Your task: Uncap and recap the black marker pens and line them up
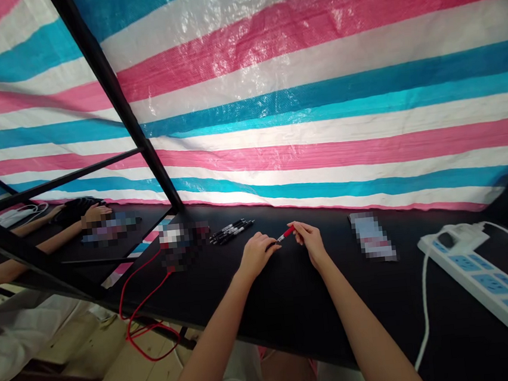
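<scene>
A pen (pixel 286 233) with a red end and a pale, dark-tipped other end is held between my two hands above the black tabletop. My left hand (pixel 255 255) is closed, thumb and fingers pinching the pale end. On the red end, the bent fingers of my right hand (pixel 310 240) are closed. Just left of my left hand lies a bunch of black-and-clear pens (pixel 231 231), side by side on the table.
Right of my hands lies a blurred phone-like object (pixel 372 236), then a white power strip (pixel 487 282) with cables. At left are blurred items with a red cable (pixel 134 322) hanging over the edge. Beyond a black metal frame (pixel 114 96), another person's hand (pixel 94 214) rests on a table.
</scene>
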Motion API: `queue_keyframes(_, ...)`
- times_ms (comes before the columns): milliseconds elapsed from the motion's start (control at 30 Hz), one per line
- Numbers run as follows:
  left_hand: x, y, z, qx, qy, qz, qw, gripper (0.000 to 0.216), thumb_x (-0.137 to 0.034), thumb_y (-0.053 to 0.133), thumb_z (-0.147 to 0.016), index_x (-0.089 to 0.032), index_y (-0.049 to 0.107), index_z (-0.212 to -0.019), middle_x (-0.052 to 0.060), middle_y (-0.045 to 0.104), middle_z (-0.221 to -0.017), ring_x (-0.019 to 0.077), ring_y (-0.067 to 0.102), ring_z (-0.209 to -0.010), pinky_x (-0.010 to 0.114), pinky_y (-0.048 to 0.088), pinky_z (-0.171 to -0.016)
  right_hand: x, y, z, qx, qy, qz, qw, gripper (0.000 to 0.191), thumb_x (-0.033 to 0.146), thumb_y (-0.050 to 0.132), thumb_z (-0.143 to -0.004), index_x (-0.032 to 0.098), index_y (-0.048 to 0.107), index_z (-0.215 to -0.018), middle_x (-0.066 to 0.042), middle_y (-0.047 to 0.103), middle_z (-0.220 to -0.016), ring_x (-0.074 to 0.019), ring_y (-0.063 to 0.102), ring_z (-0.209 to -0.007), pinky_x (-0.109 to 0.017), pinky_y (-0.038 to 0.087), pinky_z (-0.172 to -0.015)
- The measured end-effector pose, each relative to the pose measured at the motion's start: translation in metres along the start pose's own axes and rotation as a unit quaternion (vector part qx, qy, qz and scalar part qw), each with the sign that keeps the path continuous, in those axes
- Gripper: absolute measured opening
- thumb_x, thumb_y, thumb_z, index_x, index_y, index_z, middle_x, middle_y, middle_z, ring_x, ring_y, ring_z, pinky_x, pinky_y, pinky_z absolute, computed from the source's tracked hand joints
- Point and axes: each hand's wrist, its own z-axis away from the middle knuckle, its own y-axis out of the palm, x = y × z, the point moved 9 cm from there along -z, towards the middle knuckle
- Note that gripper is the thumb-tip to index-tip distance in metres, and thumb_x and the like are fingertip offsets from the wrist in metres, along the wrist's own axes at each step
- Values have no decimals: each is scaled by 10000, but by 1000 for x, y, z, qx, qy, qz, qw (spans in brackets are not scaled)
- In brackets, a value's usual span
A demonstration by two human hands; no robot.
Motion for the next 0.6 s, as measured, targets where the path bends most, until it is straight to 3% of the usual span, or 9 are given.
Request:
queue_keyframes(100, 9, -5, 1, -16, -16, -45, 999, 229, -366, 465, -842, -197, 619, -834, 30, 591, -757, 158, 497, -759, 280, 360, -675, 8, -13, 1, -67, -29, -5, 997, 394, 499, 552, -712, 142, 677, -823, 1, 481, -622, -48, 350, -434, -211, 233, -386)
queue_keyframes(267, 29, -20, 6, -77, -59, -90, 991, 256, -360, 397, -875, -193, 592, -871, 34, 578, -775, 149, 518, -770, 261, 358, -678, 10, -66, 7, -259, -43, -87, 961, 412, 540, 552, -694, 134, 611, -735, 31, 441, -596, -33, 349, -417, -188, 215, -368)
queue_keyframes(333, 34, -24, 8, -99, -86, -71, 989, 267, -377, 383, -877, -195, 578, -894, 27, 580, -797, 131, 529, -744, 235, 355, -639, 6, -79, 8, -289, -34, -97, 952, 419, 561, 553, -679, 143, 569, -673, 44, 430, -558, -34, 362, -401, -183, 220, -358)
queue_keyframes(433, 34, -22, 9, -96, -115, -11, 989, 275, -414, 389, -864, -196, 556, -880, 1, 570, -758, 96, 511, -635, 208, 335, -568, 4, -76, 2, -253, -14, -50, 966, 423, 569, 556, -672, 149, 545, -628, 48, 437, -514, -37, 374, -365, -182, 218, -335)
queue_keyframes(600, 26, -11, 9, -50, -142, 84, 985, 304, -430, 362, -860, -185, 485, -729, -61, 425, -515, 67, 408, -472, 191, 281, -505, 0, -34, 0, -126, -2, 11, 992, 422, 567, 503, -723, 160, 514, -611, 32, 495, -469, -58, 416, -317, -182, 270, -317)
